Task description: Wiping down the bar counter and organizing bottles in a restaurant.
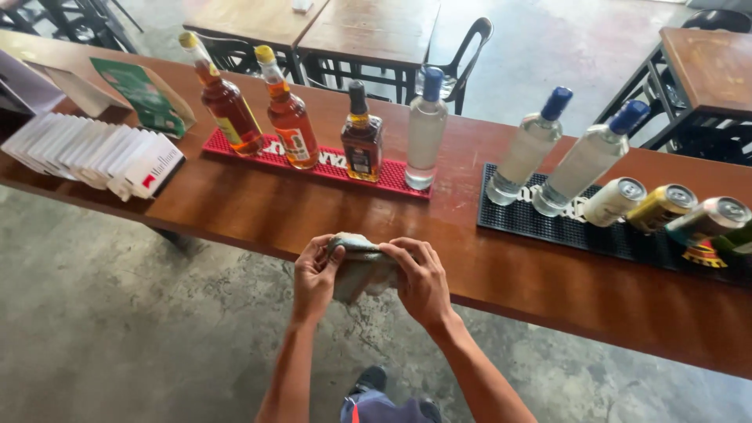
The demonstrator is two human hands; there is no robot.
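Both hands hold a folded grey-green cloth (359, 266) at the near edge of a long brown wooden counter (258, 215). My left hand (315, 276) pinches the cloth's left side, and my right hand (421, 280) grips its right side from above. On a red bar mat (395, 185) behind the hands stand two amber bottles with yellow caps (225, 102) (290, 113), a dark square bottle (361, 139) and a clear blue-capped bottle (425, 129).
A black bar mat (501, 219) at the right carries two clear blue-capped bottles (529, 149) (587, 160) and several cans (662, 207). A row of white packs (94, 153) and a green card (145, 98) sit at the left. Tables and black chairs stand beyond.
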